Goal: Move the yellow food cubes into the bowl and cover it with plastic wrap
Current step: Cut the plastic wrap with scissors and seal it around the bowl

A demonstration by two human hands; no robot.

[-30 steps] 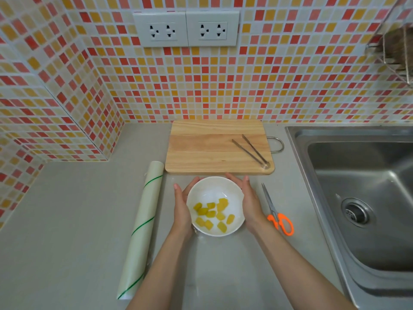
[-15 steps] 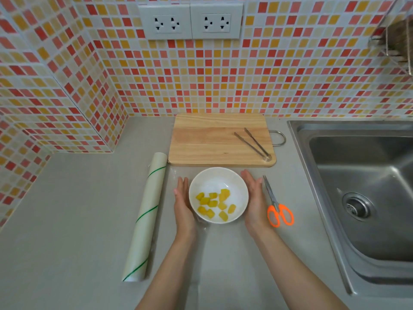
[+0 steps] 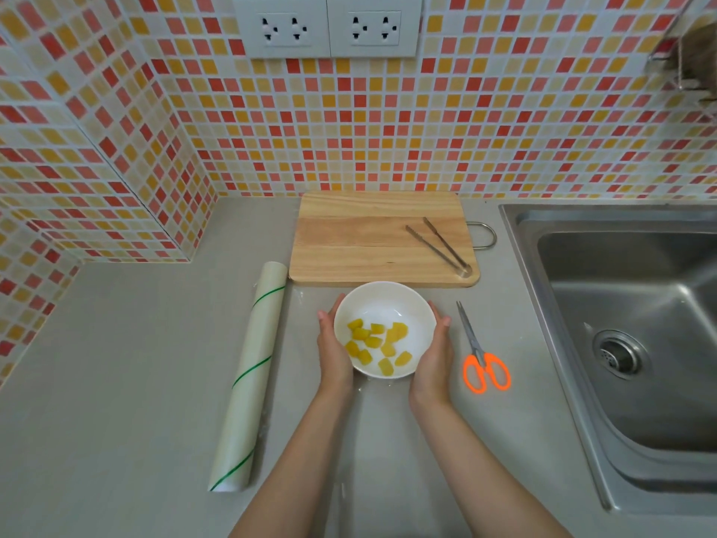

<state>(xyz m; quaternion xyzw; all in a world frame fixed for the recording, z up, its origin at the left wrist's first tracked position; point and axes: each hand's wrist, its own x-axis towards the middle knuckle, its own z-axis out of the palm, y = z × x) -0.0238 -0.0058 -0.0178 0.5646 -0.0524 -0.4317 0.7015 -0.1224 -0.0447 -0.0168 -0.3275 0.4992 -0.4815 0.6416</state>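
Note:
A white bowl (image 3: 384, 304) with several yellow food cubes (image 3: 374, 345) in it stands on the grey counter just in front of the wooden cutting board (image 3: 372, 238). My left hand (image 3: 333, 353) cups the bowl's left side and my right hand (image 3: 432, 353) cups its right side, fingers curved along the wall. A thin clear sheet of plastic wrap (image 3: 349, 429) lies on the counter under and around the bowl, its edges barely visible. I cannot tell whether film covers the bowl's top. The plastic wrap roll (image 3: 250, 374) lies to the left.
Metal tongs (image 3: 440, 246) lie on the right part of the cutting board. Orange-handled scissors (image 3: 483, 363) lie right of the bowl. A steel sink (image 3: 628, 343) fills the right side. The tiled wall with sockets stands behind.
Half a second ago both hands lay flat beside the bowl, slightly apart from it. Now they have closed in against its lower sides. The bowl stays in front of the board.

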